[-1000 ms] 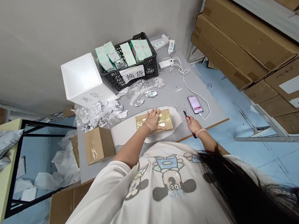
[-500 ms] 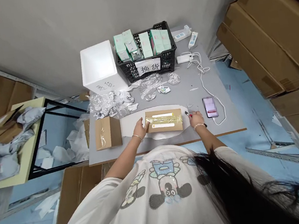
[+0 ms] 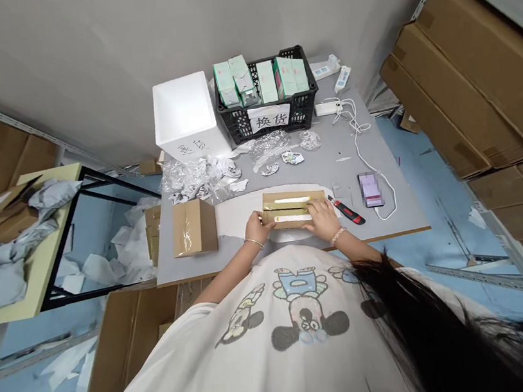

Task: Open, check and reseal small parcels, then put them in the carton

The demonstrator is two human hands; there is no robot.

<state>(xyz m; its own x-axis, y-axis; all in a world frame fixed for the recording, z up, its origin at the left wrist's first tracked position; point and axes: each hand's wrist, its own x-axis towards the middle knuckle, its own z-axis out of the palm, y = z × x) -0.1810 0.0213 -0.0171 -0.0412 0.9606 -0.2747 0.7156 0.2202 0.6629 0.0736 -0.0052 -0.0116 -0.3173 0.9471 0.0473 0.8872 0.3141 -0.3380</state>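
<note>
My left hand [image 3: 259,229] and right hand [image 3: 323,221] both rest on a flat cardboard parcel [image 3: 295,209], which lies on a white paper sheet [image 3: 230,218] near the middle of the tabletop's [image 3: 325,161] near edge. Its top has shiny tape and two pale strips running lengthwise. The fingers of both hands lie flat and slightly spread on the parcel, the left ones at its near left corner and the right ones on its near right part; neither hand pinches anything. A red-and-black utility knife [image 3: 347,211] lies just beside my right hand, and beyond it a phone [image 3: 371,189] with a blurred screen sits on the tabletop, joined by a white cable [image 3: 373,157] to a charger [image 3: 327,107] near the far edge. Left of the parcel, a small taped cardboard box [image 3: 194,227] sits at the paper's end. Crumpled bubble wrap [image 3: 195,179] lies towards the far left, in front of a white foam box [image 3: 184,113]. Beside that box, at the far edge, stands a black plastic crate [image 3: 232,128] filled with pale green boxes [image 3: 267,81], with a paper sign [image 3: 270,117] reading 换货 on its front.
</note>
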